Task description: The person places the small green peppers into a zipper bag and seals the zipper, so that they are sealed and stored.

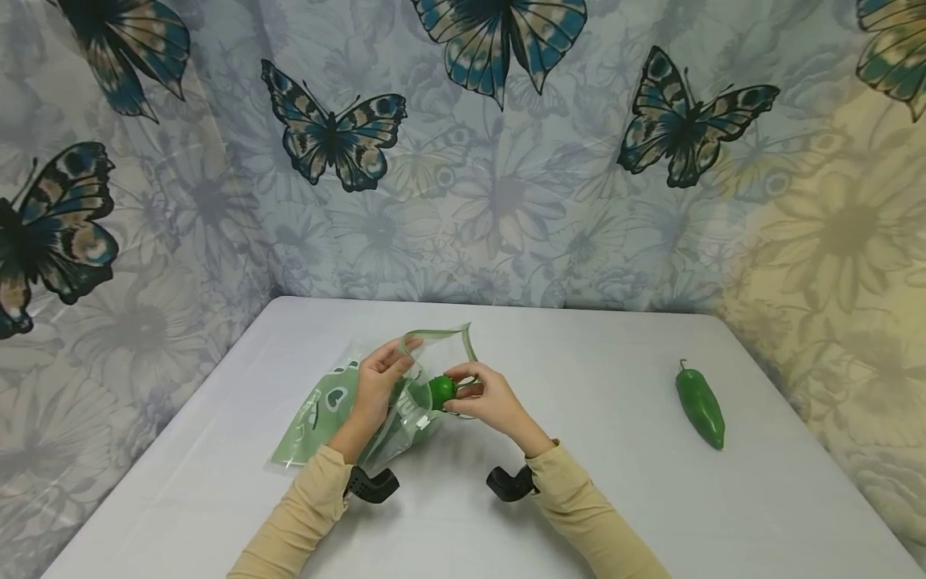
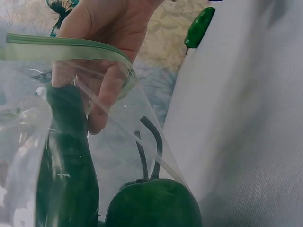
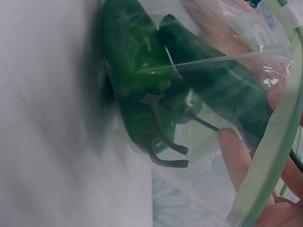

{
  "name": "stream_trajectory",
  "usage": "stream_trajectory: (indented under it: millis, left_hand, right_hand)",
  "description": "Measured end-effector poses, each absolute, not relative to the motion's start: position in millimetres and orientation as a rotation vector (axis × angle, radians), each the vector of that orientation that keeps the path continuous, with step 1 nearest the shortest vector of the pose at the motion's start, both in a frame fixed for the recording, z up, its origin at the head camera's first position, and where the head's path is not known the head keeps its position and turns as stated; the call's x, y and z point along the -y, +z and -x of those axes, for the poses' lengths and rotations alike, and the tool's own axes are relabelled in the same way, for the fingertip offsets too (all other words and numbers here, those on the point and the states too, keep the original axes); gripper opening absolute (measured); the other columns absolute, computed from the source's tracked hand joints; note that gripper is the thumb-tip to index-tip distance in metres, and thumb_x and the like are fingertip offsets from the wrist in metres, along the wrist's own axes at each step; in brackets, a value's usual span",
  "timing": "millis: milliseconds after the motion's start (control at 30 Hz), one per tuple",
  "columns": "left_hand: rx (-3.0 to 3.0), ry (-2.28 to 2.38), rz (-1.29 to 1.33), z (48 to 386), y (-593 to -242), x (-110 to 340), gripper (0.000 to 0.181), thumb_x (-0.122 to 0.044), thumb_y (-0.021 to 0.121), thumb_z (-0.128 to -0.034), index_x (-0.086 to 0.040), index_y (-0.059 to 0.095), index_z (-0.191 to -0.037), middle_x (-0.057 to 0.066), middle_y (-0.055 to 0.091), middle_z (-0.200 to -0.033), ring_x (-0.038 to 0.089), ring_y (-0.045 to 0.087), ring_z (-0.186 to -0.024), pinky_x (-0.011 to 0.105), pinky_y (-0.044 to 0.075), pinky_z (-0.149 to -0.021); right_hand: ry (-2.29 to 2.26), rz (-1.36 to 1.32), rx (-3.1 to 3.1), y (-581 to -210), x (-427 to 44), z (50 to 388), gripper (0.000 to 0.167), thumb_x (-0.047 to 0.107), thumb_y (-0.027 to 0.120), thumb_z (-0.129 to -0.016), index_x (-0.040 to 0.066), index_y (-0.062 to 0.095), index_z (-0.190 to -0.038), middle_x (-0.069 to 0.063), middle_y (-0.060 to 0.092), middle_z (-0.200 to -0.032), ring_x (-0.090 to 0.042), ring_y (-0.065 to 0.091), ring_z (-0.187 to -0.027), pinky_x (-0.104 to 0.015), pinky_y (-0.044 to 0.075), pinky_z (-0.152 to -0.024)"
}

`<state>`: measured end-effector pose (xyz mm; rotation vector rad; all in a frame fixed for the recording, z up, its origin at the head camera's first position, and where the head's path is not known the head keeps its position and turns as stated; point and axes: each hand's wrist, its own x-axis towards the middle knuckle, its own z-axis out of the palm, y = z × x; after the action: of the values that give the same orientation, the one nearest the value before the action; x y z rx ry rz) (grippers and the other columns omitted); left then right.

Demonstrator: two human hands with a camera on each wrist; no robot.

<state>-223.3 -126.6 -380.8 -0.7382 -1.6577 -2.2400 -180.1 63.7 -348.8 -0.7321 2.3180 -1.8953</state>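
A clear zip bag [image 1: 321, 414] with green print lies tilted on the table, its green-edged mouth lifted and spread. My left hand [image 1: 372, 394] pinches the bag's rim at the far left side. At the mouth, my right hand [image 1: 492, 400] holds a green pepper [image 1: 442, 392] by its stem end. Through the plastic in the right wrist view, that pepper slants beside several other green peppers [image 3: 137, 56] with curved stems. The left wrist view shows the right hand's fingers [image 2: 110, 90] at the top of the held pepper; its lower end is out of frame.
Another green pepper [image 1: 700, 408] lies alone on the right of the white table [image 1: 593, 482]. Butterfly-and-flower cloth [image 1: 506, 201] hangs behind and beside the table. Each wrist wears a black camera mount [image 1: 372, 486].
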Motion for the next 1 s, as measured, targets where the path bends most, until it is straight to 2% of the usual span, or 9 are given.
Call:
stream_trajectory:
  millis: [133,267,433,533,667,900,1000]
  left_hand:
    - [1.664,-2.241,0.737,223,-381,127,0.025,-0.01,0.063,-0.0838,-0.01,0.063,-0.109,-0.001,0.064,-0.104,0.021,0.046,-0.114,0.032,0.039,-0.09]
    - [1.657,-2.25,0.73,222,-380,126,0.025,-0.013,0.065,-0.0831,-0.011,0.063,-0.108,0.0,0.064,-0.104,0.022,0.046,-0.114,0.032,0.039,-0.09]
    - [1.65,-2.253,0.756,222,-381,126,0.028,-0.022,0.066,-0.0813,-0.014,0.064,-0.108,0.0,0.064,-0.105,0.022,0.045,-0.115,0.041,0.034,-0.094]
    - [1.65,-2.254,0.767,222,-382,127,0.029,-0.023,0.066,-0.081,-0.015,0.064,-0.108,0.0,0.063,-0.106,0.022,0.045,-0.115,0.048,0.03,-0.095]
    - [1.637,-2.267,0.753,221,-383,128,0.028,-0.021,0.067,-0.0806,-0.015,0.064,-0.108,0.0,0.064,-0.105,0.021,0.046,-0.115,0.05,0.028,-0.095]
    - [1.646,-2.288,0.725,222,-384,125,0.027,-0.023,0.068,-0.0795,-0.017,0.065,-0.106,-0.001,0.064,-0.104,0.02,0.046,-0.114,0.039,0.034,-0.095]
    - [1.643,-2.29,0.729,224,-383,124,0.027,-0.023,0.068,-0.0792,-0.017,0.065,-0.105,0.0,0.064,-0.103,0.02,0.047,-0.113,0.048,0.029,-0.096]
  right_hand:
    - [-1.883,0.753,-2.328,-351,-63,182,0.04,-0.008,0.065,-0.076,-0.011,0.051,-0.113,-0.023,0.053,-0.102,-0.037,0.058,-0.086,-0.029,0.051,-0.066]
    - [-1.889,0.767,-2.295,-361,-63,188,0.039,-0.007,0.066,-0.076,-0.009,0.053,-0.112,-0.021,0.056,-0.101,-0.034,0.06,-0.085,-0.03,0.051,-0.067]
    - [-1.858,0.774,-2.348,-375,-64,197,0.036,0.001,0.07,-0.076,-0.005,0.059,-0.109,-0.017,0.059,-0.103,-0.024,0.062,-0.081,-0.028,0.051,-0.066]
    - [-1.831,0.806,-2.392,-376,-64,198,0.035,0.002,0.071,-0.076,-0.006,0.06,-0.108,-0.017,0.06,-0.101,-0.024,0.062,-0.079,-0.028,0.051,-0.065]
    - [-1.801,0.865,-2.416,-365,-61,191,0.033,-0.001,0.069,-0.076,-0.01,0.059,-0.106,-0.02,0.061,-0.093,-0.028,0.061,-0.079,-0.027,0.051,-0.066]
    - [-1.774,0.862,-2.427,-346,-58,180,0.027,-0.005,0.067,-0.077,-0.011,0.059,-0.101,-0.026,0.06,-0.09,-0.034,0.059,-0.081,-0.026,0.05,-0.067]
    - [-1.758,0.89,-2.441,-354,-58,187,0.026,-0.005,0.067,-0.076,-0.009,0.06,-0.1,-0.023,0.061,-0.089,-0.03,0.06,-0.08,-0.027,0.05,-0.067]
